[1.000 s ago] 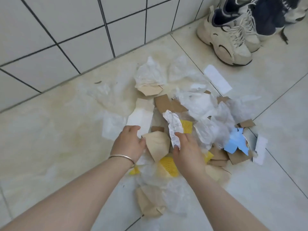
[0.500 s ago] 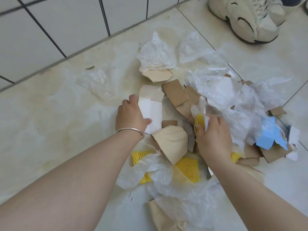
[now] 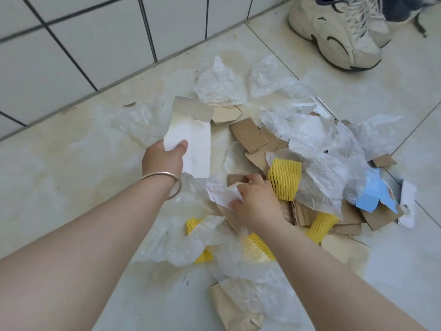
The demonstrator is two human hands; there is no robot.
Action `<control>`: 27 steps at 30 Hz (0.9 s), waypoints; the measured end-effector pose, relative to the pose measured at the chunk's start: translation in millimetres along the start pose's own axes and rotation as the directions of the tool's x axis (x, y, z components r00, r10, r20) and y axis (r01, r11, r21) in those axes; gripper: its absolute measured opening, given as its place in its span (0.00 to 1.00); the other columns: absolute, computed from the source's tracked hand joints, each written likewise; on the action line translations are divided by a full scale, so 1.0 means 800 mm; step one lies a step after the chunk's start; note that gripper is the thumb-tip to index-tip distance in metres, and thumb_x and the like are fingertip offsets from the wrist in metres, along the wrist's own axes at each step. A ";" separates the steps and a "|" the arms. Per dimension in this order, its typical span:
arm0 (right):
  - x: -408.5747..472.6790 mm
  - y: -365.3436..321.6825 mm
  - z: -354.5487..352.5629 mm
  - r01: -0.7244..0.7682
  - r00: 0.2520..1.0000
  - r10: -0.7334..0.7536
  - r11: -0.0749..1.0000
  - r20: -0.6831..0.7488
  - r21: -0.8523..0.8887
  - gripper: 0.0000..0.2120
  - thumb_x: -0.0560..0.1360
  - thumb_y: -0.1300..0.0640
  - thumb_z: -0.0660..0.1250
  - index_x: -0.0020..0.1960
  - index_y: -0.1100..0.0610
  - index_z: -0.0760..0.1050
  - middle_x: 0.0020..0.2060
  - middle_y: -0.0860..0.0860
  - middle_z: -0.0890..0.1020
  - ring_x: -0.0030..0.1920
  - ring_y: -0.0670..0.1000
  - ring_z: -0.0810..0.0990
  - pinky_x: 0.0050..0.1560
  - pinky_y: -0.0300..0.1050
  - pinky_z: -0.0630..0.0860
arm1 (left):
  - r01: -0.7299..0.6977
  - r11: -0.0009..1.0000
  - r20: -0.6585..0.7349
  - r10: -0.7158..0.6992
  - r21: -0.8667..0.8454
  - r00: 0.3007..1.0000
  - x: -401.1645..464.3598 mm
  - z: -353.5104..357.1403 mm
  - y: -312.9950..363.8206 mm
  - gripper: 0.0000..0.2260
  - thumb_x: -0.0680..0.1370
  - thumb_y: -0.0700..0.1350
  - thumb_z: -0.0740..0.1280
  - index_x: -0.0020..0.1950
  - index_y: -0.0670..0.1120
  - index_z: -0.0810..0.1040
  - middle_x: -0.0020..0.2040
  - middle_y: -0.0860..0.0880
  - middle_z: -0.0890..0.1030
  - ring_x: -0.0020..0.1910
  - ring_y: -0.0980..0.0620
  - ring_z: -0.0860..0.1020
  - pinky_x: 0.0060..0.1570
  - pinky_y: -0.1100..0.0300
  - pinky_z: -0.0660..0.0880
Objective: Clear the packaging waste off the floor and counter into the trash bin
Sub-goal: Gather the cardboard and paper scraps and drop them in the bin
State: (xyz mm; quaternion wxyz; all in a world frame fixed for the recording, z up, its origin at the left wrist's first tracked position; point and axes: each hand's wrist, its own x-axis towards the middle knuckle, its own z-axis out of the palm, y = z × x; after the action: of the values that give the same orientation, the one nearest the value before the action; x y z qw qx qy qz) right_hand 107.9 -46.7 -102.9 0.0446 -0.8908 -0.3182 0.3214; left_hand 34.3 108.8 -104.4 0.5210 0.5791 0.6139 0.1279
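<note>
A heap of packaging waste lies on the tiled floor: brown cardboard scraps point(image 3: 248, 136), crumpled clear plastic point(image 3: 327, 173), yellow foam netting point(image 3: 284, 179), and a blue card piece point(image 3: 371, 195). My left hand point(image 3: 164, 158) grips a flattened white carton point(image 3: 195, 142) by its lower left edge, thumb on top, lifting it off the floor. My right hand point(image 3: 253, 201) is down in the middle of the heap, pinching a crumpled white paper slip point(image 3: 223, 195) beside a small cardboard piece. No trash bin is in view.
A white tiled wall point(image 3: 95, 44) runs along the back left. A pair of worn white sneakers point(image 3: 341, 32) stands at the upper right, with a dark shoe behind. Bare floor tile point(image 3: 59, 187) lies left of the heap.
My left hand has taken hold of the white carton and raised it. My right hand has moved left from the yellow netting to the white paper slip.
</note>
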 end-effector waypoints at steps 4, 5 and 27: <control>-0.008 -0.002 0.012 -0.061 0.996 0.068 0.991 -0.053 0.115 0.27 0.70 0.58 0.71 0.66 0.52 0.65 0.62 0.55 0.65 0.58 0.57 0.73 0.53 0.47 0.74 | -0.008 0.998 0.094 0.013 -0.060 0.995 -0.015 0.009 0.003 0.11 0.76 0.46 0.66 0.56 0.44 0.80 0.48 0.48 0.80 0.47 0.49 0.78 0.47 0.60 0.72; -0.010 -0.001 0.009 -0.083 0.996 0.089 0.980 -0.027 0.181 0.32 0.69 0.58 0.72 0.69 0.51 0.62 0.63 0.55 0.65 0.58 0.56 0.74 0.55 0.46 0.73 | 0.001 0.998 0.133 0.007 -0.061 0.991 -0.019 0.014 0.003 0.11 0.76 0.46 0.66 0.56 0.44 0.80 0.47 0.48 0.80 0.46 0.49 0.78 0.44 0.60 0.72; -0.044 0.084 -0.088 -0.134 0.954 0.268 0.779 -0.131 0.613 0.06 0.72 0.55 0.69 0.44 0.50 0.72 0.35 0.46 0.77 0.36 0.45 0.74 0.33 0.42 0.69 | 0.439 0.792 0.379 -0.285 -0.425 0.881 -0.021 0.090 0.049 0.10 0.76 0.42 0.68 0.57 0.44 0.75 0.45 0.47 0.79 0.41 0.49 0.78 0.48 0.53 0.78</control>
State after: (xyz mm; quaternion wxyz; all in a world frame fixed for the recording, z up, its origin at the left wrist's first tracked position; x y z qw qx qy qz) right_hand 165.8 -112.4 -46.9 0.3215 -0.8889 -0.0967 0.3116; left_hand 109.7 74.4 -97.2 0.7528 0.3070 0.5752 0.0908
